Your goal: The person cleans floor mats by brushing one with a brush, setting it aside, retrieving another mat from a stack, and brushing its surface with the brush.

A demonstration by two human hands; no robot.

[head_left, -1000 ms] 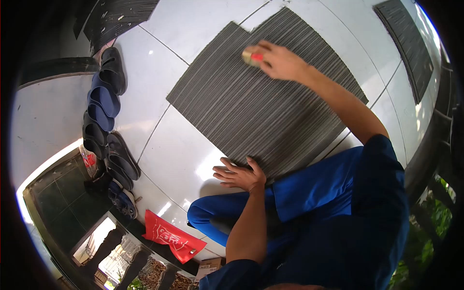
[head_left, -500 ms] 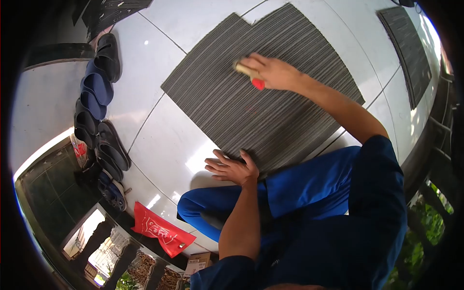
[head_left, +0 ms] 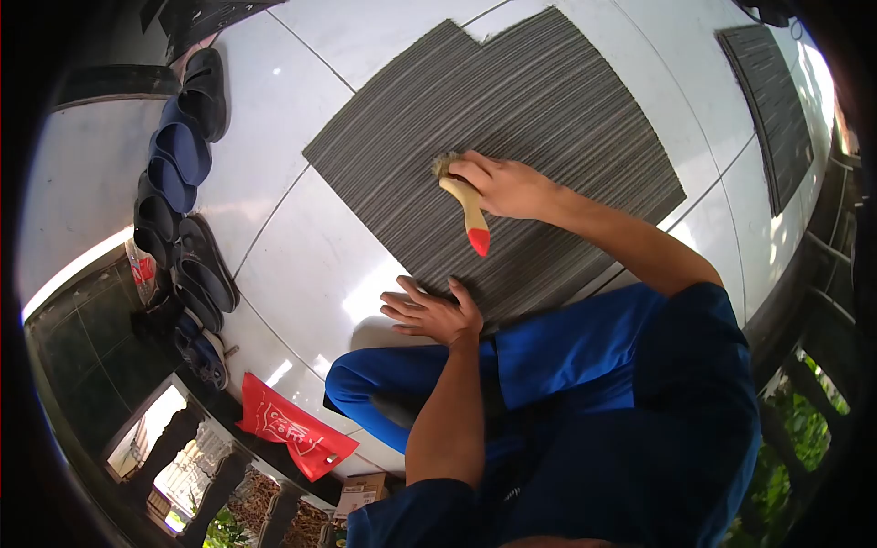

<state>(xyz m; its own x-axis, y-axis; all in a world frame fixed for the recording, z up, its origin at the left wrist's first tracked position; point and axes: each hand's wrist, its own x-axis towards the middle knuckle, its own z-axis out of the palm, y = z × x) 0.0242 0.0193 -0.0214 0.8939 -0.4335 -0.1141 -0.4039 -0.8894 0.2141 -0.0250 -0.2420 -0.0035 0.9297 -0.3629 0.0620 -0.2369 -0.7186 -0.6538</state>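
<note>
A grey striped mat point(head_left: 548, 119) with a notch in its far edge lies flat on white floor tiles. My right hand point(head_left: 507, 187) is closed around a brush point(head_left: 472, 212) with a pale wooden body, a red handle tip and brownish bristles, over the middle of the mat. The red tip points towards me. My left hand point(head_left: 438, 313) rests with spread fingers at the mat's near left corner, partly over the tile, holding nothing.
Several dark and blue sandals point(head_left: 183, 151) line the left. A red bag point(head_left: 292, 427) and a cardboard box point(head_left: 360, 493) lie at the lower left. Another dark mat point(head_left: 770, 114) is at the right. My legs in blue trousers point(head_left: 575, 352) border the mat's near edge.
My right hand has moved the brush nearer to me across the mat, and its handle has swung to point towards me. My left hand stays at the near corner while the view shifts slightly.
</note>
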